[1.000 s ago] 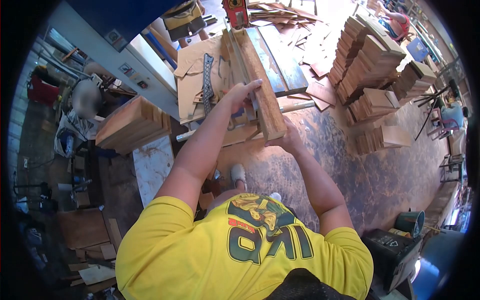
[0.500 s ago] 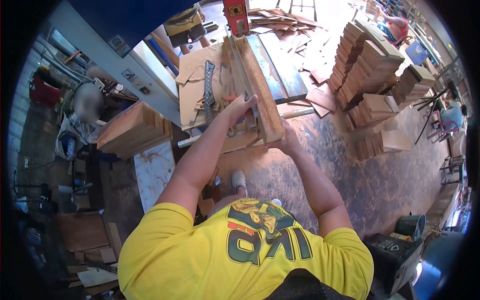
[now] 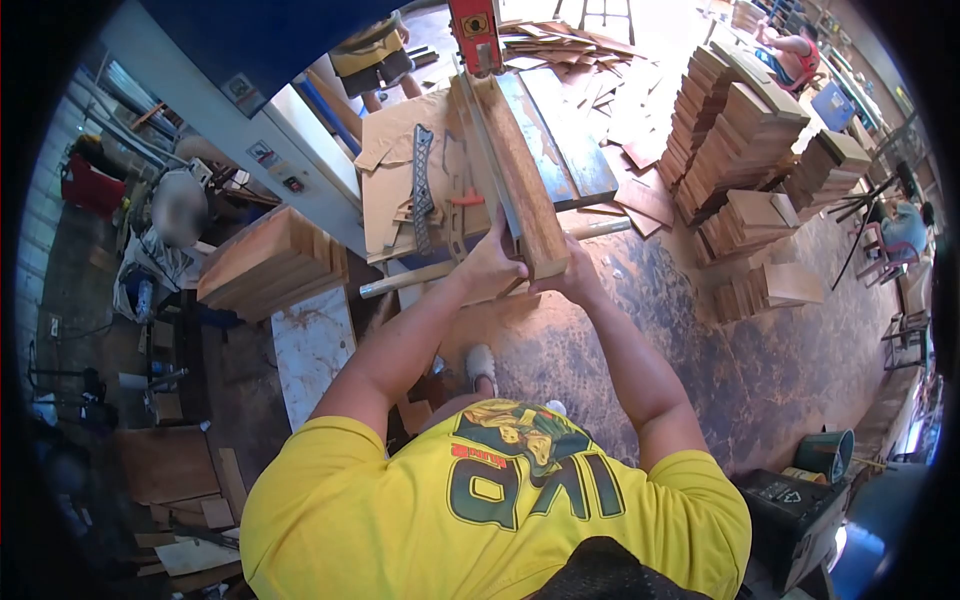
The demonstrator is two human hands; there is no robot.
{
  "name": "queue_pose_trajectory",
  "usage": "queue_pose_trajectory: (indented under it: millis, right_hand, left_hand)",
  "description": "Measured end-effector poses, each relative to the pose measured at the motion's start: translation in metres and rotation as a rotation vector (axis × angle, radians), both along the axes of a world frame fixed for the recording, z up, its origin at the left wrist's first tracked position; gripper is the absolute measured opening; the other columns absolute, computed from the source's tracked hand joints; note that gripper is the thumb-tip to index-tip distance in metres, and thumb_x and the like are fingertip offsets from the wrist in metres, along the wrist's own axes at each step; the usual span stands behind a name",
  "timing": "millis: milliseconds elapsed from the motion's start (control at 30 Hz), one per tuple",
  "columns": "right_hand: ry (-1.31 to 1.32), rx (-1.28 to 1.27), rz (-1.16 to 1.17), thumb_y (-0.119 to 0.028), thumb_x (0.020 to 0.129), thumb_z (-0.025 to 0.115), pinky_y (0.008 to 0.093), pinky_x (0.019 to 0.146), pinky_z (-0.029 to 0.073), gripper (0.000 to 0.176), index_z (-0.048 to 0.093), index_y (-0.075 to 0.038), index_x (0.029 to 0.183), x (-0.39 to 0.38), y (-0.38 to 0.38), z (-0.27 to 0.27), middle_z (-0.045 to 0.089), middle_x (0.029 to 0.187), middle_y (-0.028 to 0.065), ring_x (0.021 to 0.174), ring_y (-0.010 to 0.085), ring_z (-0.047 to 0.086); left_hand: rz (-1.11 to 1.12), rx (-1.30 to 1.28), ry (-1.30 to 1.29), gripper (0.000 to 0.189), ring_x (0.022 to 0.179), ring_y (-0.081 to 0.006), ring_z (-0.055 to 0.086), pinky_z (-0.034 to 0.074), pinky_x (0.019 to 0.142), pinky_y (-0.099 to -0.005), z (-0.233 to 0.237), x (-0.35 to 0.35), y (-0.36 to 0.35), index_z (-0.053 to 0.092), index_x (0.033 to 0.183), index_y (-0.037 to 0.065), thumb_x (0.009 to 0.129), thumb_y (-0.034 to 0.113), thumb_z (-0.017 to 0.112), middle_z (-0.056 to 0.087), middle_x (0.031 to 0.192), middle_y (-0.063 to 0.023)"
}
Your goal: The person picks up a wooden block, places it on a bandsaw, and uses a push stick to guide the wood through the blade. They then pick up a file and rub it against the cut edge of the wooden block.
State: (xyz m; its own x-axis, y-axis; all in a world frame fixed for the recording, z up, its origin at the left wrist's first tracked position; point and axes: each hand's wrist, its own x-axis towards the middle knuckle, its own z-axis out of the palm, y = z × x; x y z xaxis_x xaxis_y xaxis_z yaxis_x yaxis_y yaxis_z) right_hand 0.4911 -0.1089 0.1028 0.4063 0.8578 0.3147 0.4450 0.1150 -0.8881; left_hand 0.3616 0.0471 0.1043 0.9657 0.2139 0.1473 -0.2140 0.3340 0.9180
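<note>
A long, thick wooden board point(image 3: 533, 205) lies on the saw table point(image 3: 560, 130), its far end under the red blade guard point(image 3: 475, 35) of a large saw. My left hand point(image 3: 490, 265) grips the near end from the left, thumb close to the end face. On the right side of the same end, my right hand point(image 3: 572, 278) is closed round the lower corner. A metal fence point(image 3: 490, 150) runs along the board's left side. The blade itself cannot be made out.
Stacked boards point(image 3: 735, 130) stand on the floor at right, and a board pile point(image 3: 270, 262) at left. A dark lattice-patterned bar point(image 3: 422, 185) lies left of the fence. Offcuts point(image 3: 570, 45) are heaped behind. A person point(image 3: 375, 60) stands beyond the saw; another point(image 3: 795, 55) sits far right.
My left hand has slid back toward me along the board to its near end. My right hand stays at the near corner, and the board has barely shifted.
</note>
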Motion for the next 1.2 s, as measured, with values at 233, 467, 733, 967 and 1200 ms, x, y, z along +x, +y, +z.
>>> queue_pose_trajectory:
  millis: [233, 467, 733, 967, 1200]
  right_hand:
    - [0.025, -0.103, 0.043, -0.016, 0.054, 0.091, 0.0411, 0.103, 0.042, 0.086, 0.055, -0.007, 0.132, 0.005, 0.007, -0.004, 0.058, 0.129, 0.0147, 0.123, 0.0324, 0.051]
    - [-0.011, -0.057, 0.014, -0.018, 0.065, 0.084, 0.0402, 0.104, 0.042, 0.074, 0.054, -0.005, 0.132, 0.008, 0.011, -0.007, 0.056, 0.131, 0.0167, 0.124, 0.0322, 0.052]
    - [0.018, -0.068, 0.001, -0.019, 0.069, 0.081, 0.04, 0.104, 0.042, 0.068, 0.056, -0.004, 0.13, 0.01, 0.017, -0.01, 0.056, 0.131, 0.0164, 0.123, 0.0311, 0.053]
    - [-0.03, -0.026, 0.02, -0.021, 0.068, 0.082, 0.0397, 0.105, 0.042, 0.072, 0.054, -0.005, 0.133, 0.011, 0.021, -0.007, 0.055, 0.132, 0.0173, 0.123, 0.0318, 0.052]
    - [0.009, 0.005, 0.031, -0.016, 0.068, 0.082, 0.0383, 0.106, 0.04, 0.077, 0.051, -0.005, 0.137, 0.015, 0.029, -0.015, 0.053, 0.136, 0.0163, 0.127, 0.0304, 0.049]
  left_hand:
    - [0.142, 0.309, 0.191, 0.147, 0.133, -0.0278, 0.042, 0.038, 0.11, -0.0382, 0.004, -0.004, -0.011, -0.026, 0.148, 0.007, 0.06, 0.014, 0.092, 0.034, 0.147, -0.0191]
    - [0.294, 0.579, 0.296, 0.15, 0.131, -0.032, 0.045, 0.042, 0.105, -0.036, 0.005, -0.002, -0.015, -0.022, 0.148, 0.001, 0.055, 0.024, 0.095, 0.04, 0.143, -0.0252]
    - [0.466, 0.845, 0.402, 0.148, 0.121, -0.0391, 0.055, 0.048, 0.098, -0.0396, 0.006, 0.002, -0.023, -0.01, 0.15, -0.002, 0.053, 0.042, 0.093, 0.051, 0.133, -0.0282]
    - [0.531, 0.901, 0.522, 0.14, 0.11, -0.0421, 0.061, 0.051, 0.091, -0.0425, 0.007, 0.005, -0.025, -0.001, 0.151, -0.002, 0.056, 0.049, 0.088, 0.057, 0.124, -0.0283]
    - [0.54, 0.932, 0.614, 0.133, 0.109, -0.044, 0.061, 0.051, 0.091, -0.0447, 0.016, 0.005, -0.029, 0.001, 0.151, -0.001, 0.06, 0.049, 0.085, 0.058, 0.123, -0.0284]
